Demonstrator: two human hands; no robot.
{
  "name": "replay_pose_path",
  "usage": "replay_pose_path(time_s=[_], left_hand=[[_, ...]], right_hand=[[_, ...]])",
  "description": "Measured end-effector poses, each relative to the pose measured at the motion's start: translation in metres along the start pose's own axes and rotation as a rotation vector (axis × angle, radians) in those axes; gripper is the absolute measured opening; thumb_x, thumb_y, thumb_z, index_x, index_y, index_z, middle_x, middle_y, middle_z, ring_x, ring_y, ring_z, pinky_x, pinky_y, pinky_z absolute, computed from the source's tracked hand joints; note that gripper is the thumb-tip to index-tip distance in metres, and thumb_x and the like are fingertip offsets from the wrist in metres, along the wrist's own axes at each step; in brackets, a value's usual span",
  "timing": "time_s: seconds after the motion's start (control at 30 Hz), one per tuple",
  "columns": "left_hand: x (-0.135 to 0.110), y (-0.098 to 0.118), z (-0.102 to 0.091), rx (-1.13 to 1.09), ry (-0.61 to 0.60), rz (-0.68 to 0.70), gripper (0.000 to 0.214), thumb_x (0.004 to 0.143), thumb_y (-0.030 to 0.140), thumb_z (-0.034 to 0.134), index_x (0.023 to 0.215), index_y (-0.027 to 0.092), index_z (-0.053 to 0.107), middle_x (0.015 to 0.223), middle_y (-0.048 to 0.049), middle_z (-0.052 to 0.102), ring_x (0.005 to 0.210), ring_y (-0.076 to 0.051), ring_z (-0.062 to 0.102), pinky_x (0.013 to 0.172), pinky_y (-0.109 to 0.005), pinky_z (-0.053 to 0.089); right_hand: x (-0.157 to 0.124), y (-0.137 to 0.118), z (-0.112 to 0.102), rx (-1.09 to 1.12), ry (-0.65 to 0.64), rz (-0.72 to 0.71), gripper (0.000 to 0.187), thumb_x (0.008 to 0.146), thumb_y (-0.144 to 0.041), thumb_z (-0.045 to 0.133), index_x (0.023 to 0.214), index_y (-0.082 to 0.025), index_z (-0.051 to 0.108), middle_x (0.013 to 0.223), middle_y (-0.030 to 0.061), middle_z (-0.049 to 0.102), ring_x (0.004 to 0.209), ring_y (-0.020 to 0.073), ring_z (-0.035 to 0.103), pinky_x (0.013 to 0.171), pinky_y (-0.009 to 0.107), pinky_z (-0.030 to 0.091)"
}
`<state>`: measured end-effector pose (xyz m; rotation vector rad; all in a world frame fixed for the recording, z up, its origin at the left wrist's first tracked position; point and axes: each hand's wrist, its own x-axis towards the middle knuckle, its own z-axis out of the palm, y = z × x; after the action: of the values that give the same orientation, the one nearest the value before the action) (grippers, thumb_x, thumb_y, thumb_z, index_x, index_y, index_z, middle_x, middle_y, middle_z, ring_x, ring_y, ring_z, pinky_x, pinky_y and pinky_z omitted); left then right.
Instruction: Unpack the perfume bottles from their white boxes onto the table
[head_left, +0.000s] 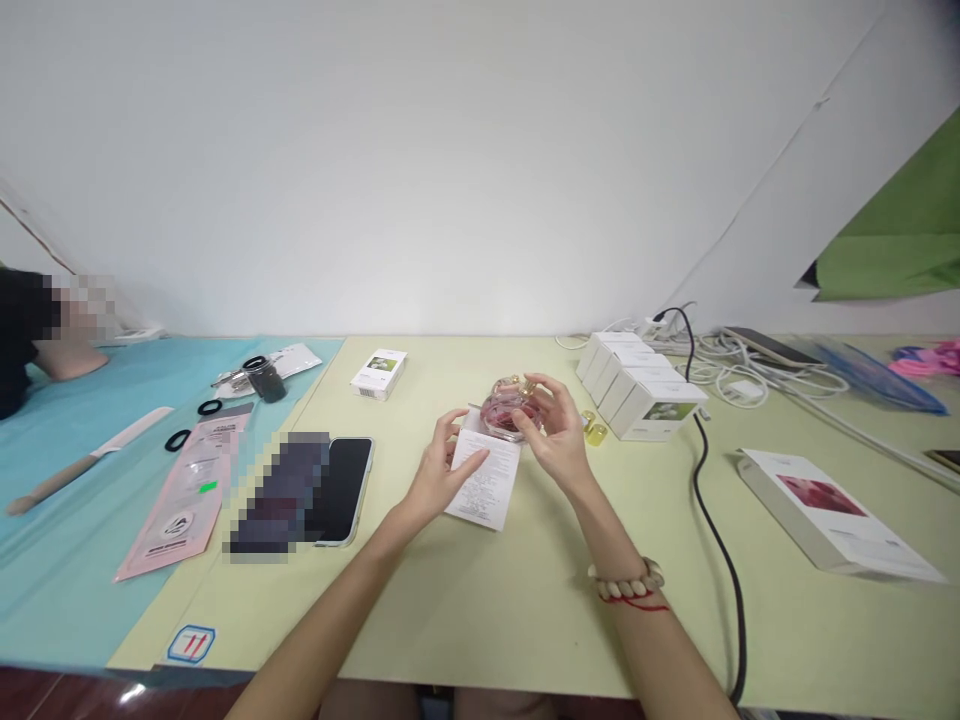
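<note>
My left hand (441, 465) is closed around the side of a white printed box (484, 490), its thumb lying across the text. Between the fingers and thumb of my right hand (556, 430) is a pink glass perfume bottle (510, 412), held at the far end of the box. Whether part of the bottle sits inside the box cannot be made out. Two small yellow, see-through caps (596, 434) lie on the table just right of my right hand.
White boxes (637, 390) stand in a row at right, beside a black cable (701, 480) and tangled white cords (750, 375). A larger white box (832, 510) lies nearer. Leftward are a small box (379, 374), a phone (346, 490), a pink packet (187, 490) and another person's arm (71, 355).
</note>
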<state>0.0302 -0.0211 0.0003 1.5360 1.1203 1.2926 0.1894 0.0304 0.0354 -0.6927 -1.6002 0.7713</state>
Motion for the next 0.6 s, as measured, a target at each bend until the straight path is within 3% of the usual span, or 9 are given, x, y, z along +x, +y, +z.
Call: replay_pose_path(time_s=[0.3, 0.5, 0.6], left_hand=[[-0.006, -0.012, 0.002, 0.241, 0.102, 0.148, 0.056, 0.084, 0.037, 0.050, 0.132, 0.029, 0.022, 0.123, -0.0079, 0.048, 0.093, -0.017, 0.058, 0.081, -0.031, 0.047], [0.000, -0.031, 0.000, 0.495, 0.146, 0.481, 0.052, 0.087, 0.032, 0.047, 0.129, 0.030, 0.018, 0.119, -0.0085, 0.043, 0.100, -0.018, 0.055, 0.076, -0.029, 0.049], [0.003, -0.036, -0.001, 0.522, 0.162, 0.532, 0.055, 0.087, 0.033, 0.046, 0.130, 0.031, 0.013, 0.116, -0.0081, 0.042, 0.095, -0.017, 0.056, 0.071, -0.029, 0.051]], right_hand=[[-0.006, -0.016, 0.013, -0.095, -0.051, -0.098, 0.033, 0.078, -0.024, 0.058, 0.109, -0.027, 0.048, 0.104, 0.0051, 0.062, 0.101, 0.0204, 0.058, 0.087, 0.038, 0.047], [-0.007, -0.019, 0.011, -0.151, -0.094, -0.111, 0.036, 0.077, -0.023, 0.058, 0.112, -0.026, 0.049, 0.110, 0.0053, 0.059, 0.101, 0.0201, 0.057, 0.086, 0.039, 0.047], [-0.007, -0.019, 0.012, -0.224, -0.090, -0.157, 0.035, 0.077, -0.023, 0.059, 0.111, -0.026, 0.051, 0.111, 0.0051, 0.058, 0.101, 0.0200, 0.056, 0.088, 0.039, 0.045]])
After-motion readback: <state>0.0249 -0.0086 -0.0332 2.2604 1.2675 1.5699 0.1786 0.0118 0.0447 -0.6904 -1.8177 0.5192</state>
